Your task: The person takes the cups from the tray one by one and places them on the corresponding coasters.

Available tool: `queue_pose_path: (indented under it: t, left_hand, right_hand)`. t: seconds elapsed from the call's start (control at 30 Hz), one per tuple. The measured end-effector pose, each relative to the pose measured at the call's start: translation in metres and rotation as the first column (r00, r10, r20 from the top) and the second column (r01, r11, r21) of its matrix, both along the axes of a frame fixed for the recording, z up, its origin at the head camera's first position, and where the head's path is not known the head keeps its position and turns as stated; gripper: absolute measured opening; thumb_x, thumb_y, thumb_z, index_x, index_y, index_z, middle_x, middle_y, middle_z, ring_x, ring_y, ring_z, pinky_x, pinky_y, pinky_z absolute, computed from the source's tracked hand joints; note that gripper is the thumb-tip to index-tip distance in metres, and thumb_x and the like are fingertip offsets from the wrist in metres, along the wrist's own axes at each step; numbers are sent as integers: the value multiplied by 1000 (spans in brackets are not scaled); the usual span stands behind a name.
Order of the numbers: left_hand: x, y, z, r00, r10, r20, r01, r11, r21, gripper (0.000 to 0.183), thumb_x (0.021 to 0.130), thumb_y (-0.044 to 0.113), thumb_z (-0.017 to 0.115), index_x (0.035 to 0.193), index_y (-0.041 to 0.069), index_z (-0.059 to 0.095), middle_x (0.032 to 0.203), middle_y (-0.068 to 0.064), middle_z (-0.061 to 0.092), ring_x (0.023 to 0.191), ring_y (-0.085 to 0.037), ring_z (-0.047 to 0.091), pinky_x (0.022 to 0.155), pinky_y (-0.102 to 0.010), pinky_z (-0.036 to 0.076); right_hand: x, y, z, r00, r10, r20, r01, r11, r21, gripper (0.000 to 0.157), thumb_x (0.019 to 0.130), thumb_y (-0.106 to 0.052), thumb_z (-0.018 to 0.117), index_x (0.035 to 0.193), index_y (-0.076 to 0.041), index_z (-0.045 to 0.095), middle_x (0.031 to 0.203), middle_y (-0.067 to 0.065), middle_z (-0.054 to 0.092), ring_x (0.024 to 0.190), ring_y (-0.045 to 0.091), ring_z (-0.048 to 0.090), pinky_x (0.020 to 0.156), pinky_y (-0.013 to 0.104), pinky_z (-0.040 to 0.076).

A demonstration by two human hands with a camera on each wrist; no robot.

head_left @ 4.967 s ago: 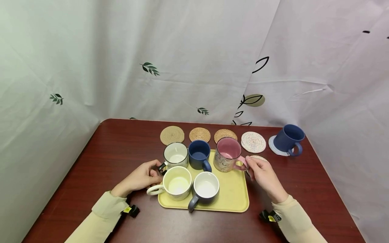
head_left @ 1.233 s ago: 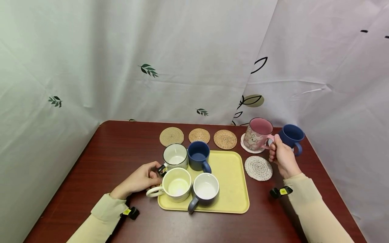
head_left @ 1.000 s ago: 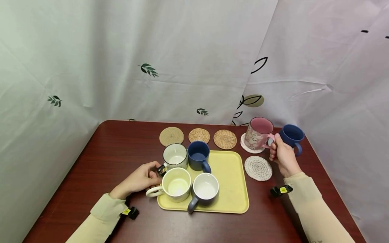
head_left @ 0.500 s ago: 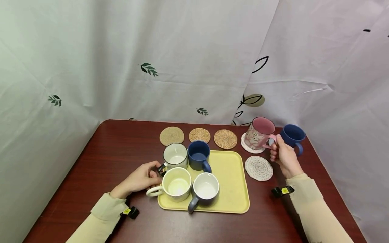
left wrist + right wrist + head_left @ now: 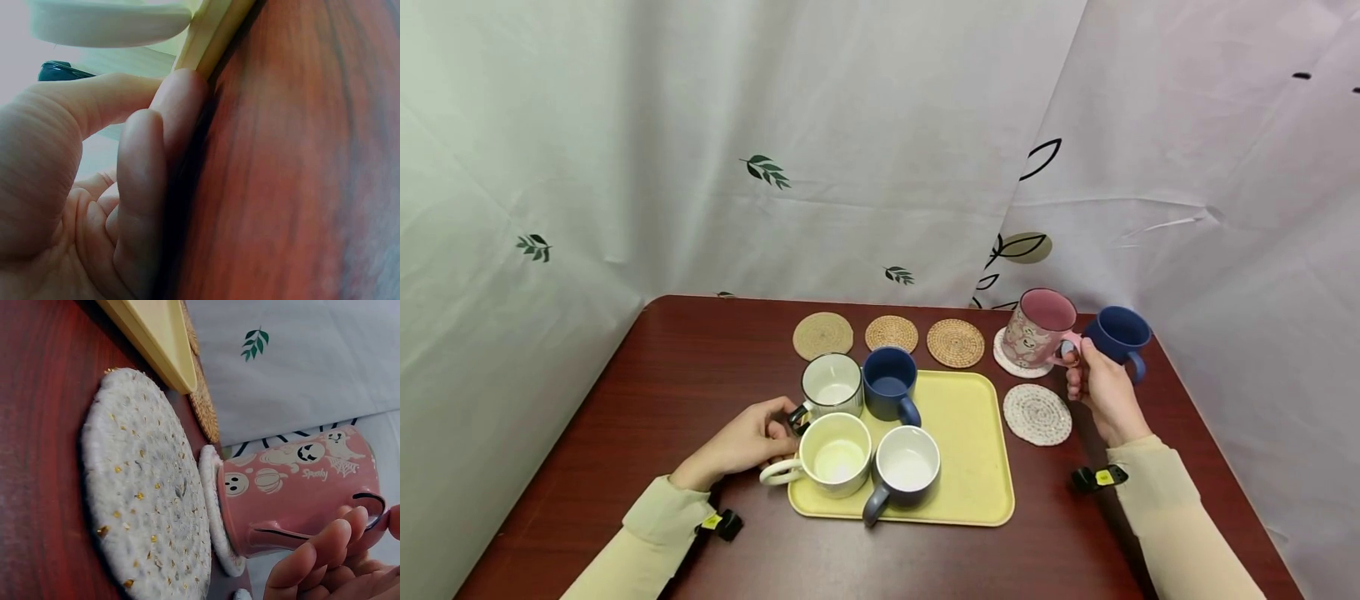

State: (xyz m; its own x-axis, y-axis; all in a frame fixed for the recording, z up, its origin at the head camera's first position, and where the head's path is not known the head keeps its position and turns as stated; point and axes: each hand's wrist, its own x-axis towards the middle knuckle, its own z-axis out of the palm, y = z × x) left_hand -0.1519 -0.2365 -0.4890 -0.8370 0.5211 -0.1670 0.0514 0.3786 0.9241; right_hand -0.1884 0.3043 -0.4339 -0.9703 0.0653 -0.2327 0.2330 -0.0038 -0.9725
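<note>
My right hand [image 5: 1103, 387] holds the handle of a pink mug [image 5: 1033, 340] printed with white ghosts and pumpkins. The mug stands upright on a round white coaster [image 5: 215, 512] at the back right; in the right wrist view the fingers [image 5: 328, 544] cover part of the handle. My left hand [image 5: 741, 442] pinches the left edge of a yellow tray [image 5: 973, 450], below the handle of a cream mug [image 5: 837, 457]. Also on the tray stand a white mug with a black rim [image 5: 832, 385], a small blue mug [image 5: 890, 383] and a dark grey mug [image 5: 907, 467].
Another blue mug [image 5: 1117, 335] stands close to the right hand at the far right. A speckled white coaster [image 5: 1037, 414] lies right of the tray. Woven coasters [image 5: 956, 343] line the table's back. A white curtain [image 5: 850, 150] hangs behind.
Over five seconds, my right hand has carried the pink mug from the tray's back right to the white coaster. During the last second both hands have barely moved.
</note>
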Motion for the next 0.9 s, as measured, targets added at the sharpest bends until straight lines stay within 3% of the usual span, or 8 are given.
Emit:
queue_pose_path:
  t: [0.2,0.33,0.43,0.57,0.7,0.9]
  left_hand:
    - [0,0,-1,1000,5,10,-5,1000,0,33,96,11,72,119,-3,53,63,3,64,49,-5,54,47,-21,44]
    - [0,0,0,1000,2,8,-2,1000,3,33,96,12,73,118,-2,53,62,2,62,49,-5,52,47,-20,42]
    - [0,0,0,1000,2,4,-2,1000,0,33,95,13,74,118,-2,54,61,2,61,48,-5,50,47,-20,41]
    - [-1,-1,-1,1000,9,5,-9,1000,5,33,95,13,74,117,0,54,61,2,62,49,-5,51,47,-20,41]
    - [-1,-1,-1,1000,8,4,-8,1000,14,33,94,13,75,117,1,54,60,3,62,49,-5,52,48,-21,42]
    - [0,0,0,1000,8,-7,-8,1000,-13,35,95,15,75,118,-1,54,61,1,61,49,-5,51,48,-21,42]
  right_hand:
    - [9,-4,-1,998,0,-57,7,991,131,47,108,-51,43,126,-8,48,74,-9,56,66,8,51,64,23,47]
    - [18,-7,-2,997,-3,-78,19,979,205,61,110,-43,44,151,0,32,75,-9,59,64,7,53,64,22,48]
    - [26,-10,-1,996,-24,-85,45,967,251,69,111,-38,45,161,1,18,75,-10,60,65,7,55,63,21,50]
    - [38,-16,2,987,-130,-99,152,953,261,63,109,-32,51,158,-2,25,73,-9,61,65,7,56,62,20,51]
    - [54,-28,5,970,-216,-108,234,952,197,37,108,-25,54,140,-8,45,71,-8,58,62,7,54,60,20,50]
    - [87,-53,5,976,-168,-136,186,974,131,17,107,-15,55,121,-5,55,69,-6,58,61,8,53,57,23,47]
